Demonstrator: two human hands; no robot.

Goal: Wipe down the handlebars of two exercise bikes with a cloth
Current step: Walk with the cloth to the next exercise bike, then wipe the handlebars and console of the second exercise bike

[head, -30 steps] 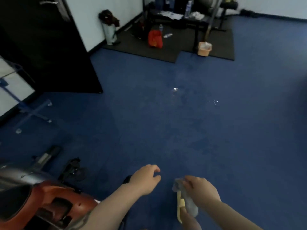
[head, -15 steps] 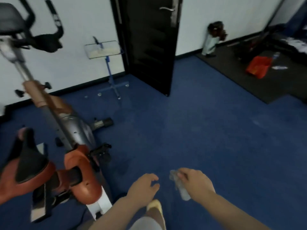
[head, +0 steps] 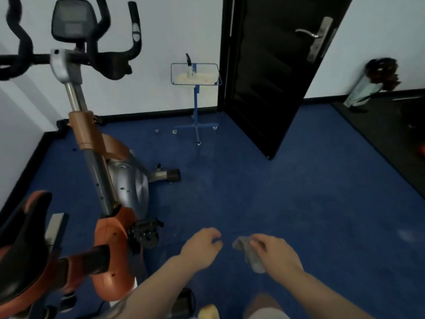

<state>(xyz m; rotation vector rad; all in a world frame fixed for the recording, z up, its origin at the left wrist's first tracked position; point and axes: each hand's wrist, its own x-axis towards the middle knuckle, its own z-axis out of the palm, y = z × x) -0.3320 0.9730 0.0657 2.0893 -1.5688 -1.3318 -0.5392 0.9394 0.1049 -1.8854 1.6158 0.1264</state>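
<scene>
An orange and grey exercise bike (head: 119, 194) stands at the left on the blue carpet. Its black curved handlebars (head: 110, 58) and a dark console (head: 70, 20) are at the upper left, well above and left of both hands. Its black and orange saddle (head: 25, 238) is at the lower left. My right hand (head: 273, 252) grips a crumpled grey cloth (head: 247, 252) low in the middle of the view. My left hand (head: 202, 247) hangs beside it with loosely curled fingers and holds nothing. Only one bike is in view.
A blue wheeled stand (head: 196, 107) with a wire basket stands by the white wall. A black door (head: 276, 72) hangs open to the right. A dark mat (head: 391, 134) and a metal bin with dark contents (head: 365, 88) lie at the far right.
The view has swung left and upward, so the bike's handlebars and console have come into view. Both hands stay low in front, the right still gripping the cloth.
</scene>
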